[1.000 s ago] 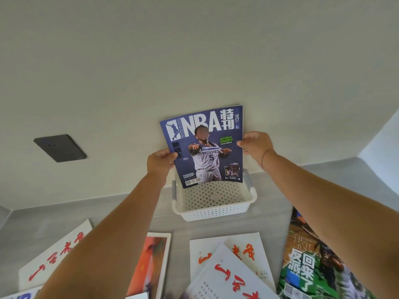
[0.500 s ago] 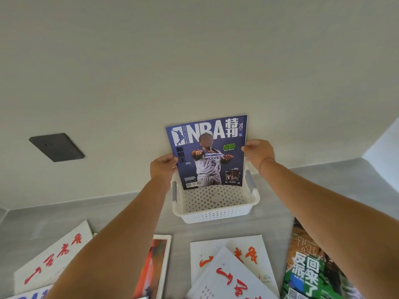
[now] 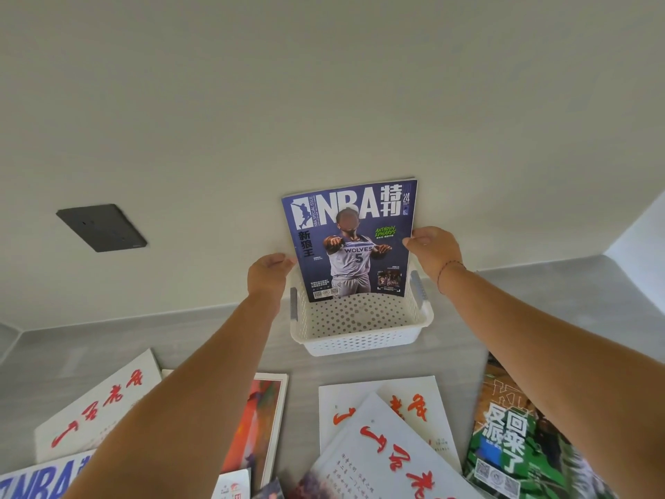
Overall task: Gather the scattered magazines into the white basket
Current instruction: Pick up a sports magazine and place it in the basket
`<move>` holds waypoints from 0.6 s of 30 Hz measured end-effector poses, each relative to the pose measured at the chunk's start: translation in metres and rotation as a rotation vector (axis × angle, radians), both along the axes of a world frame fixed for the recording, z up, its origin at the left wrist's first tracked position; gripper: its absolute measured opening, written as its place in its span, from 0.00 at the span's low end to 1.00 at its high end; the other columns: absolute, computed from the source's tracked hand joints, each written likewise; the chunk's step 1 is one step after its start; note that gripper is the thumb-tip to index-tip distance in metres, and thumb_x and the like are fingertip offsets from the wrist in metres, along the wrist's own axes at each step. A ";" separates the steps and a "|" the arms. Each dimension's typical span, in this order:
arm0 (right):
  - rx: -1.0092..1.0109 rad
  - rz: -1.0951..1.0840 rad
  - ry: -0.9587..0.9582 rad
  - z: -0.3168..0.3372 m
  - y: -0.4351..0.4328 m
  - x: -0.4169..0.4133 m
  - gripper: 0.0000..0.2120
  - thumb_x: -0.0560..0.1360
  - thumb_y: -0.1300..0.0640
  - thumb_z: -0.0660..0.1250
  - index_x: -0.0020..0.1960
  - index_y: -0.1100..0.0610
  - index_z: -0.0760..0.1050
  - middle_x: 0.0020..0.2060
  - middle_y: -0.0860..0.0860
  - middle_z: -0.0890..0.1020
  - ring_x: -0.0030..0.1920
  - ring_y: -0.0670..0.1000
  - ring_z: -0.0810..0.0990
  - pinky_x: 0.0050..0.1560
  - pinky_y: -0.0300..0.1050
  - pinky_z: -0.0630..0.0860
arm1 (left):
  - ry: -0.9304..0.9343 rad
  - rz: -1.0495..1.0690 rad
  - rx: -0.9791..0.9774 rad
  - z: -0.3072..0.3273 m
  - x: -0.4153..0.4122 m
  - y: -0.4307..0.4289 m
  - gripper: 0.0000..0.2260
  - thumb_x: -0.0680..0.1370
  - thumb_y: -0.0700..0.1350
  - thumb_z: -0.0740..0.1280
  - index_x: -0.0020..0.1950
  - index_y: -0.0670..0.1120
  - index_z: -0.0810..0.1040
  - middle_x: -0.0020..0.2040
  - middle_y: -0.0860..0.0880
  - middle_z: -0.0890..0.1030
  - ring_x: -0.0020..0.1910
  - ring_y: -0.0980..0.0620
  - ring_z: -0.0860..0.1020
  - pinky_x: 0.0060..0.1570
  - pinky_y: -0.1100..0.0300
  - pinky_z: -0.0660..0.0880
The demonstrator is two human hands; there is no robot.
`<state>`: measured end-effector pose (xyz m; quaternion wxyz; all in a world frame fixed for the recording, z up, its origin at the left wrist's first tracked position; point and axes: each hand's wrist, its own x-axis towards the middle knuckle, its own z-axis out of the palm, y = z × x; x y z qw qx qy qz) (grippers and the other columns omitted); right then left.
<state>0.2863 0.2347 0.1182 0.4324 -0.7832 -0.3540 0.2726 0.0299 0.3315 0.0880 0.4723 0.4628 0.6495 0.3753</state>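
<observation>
My fingers pinch both side edges of the blue glossy NBA magazine, left hand and right hand curled on it. It stands upright, long axis vertical, cover facing me, bottom edge dipping into the white perforated plastic basket on the grey counter.

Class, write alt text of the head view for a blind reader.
The left hand and right hand hold a blue NBA magazine upright, its lower edge inside the white basket. Other magazines lie scattered on the grey surface.
</observation>
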 end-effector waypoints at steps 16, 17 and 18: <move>-0.057 0.195 0.202 -0.075 -0.158 -0.155 0.08 0.72 0.57 0.69 0.50 0.54 0.76 0.47 0.52 0.81 0.49 0.52 0.80 0.53 0.47 0.77 | 0.358 -0.139 -0.025 -0.052 -0.161 -0.172 0.12 0.74 0.46 0.69 0.57 0.48 0.79 0.58 0.47 0.80 0.51 0.53 0.75 0.50 0.61 0.69; -0.090 0.222 0.223 -0.080 -0.166 -0.171 0.08 0.71 0.57 0.70 0.50 0.55 0.76 0.47 0.53 0.82 0.48 0.53 0.80 0.54 0.49 0.77 | 0.405 -0.143 -0.036 -0.056 -0.176 -0.185 0.13 0.74 0.46 0.69 0.58 0.48 0.79 0.59 0.47 0.80 0.51 0.53 0.75 0.50 0.60 0.70; -0.117 0.254 0.231 -0.085 -0.173 -0.187 0.09 0.71 0.57 0.70 0.50 0.56 0.76 0.46 0.53 0.82 0.48 0.53 0.80 0.54 0.50 0.77 | 0.432 -0.134 -0.050 -0.059 -0.190 -0.197 0.14 0.74 0.46 0.69 0.58 0.47 0.78 0.59 0.46 0.80 0.52 0.51 0.76 0.51 0.59 0.71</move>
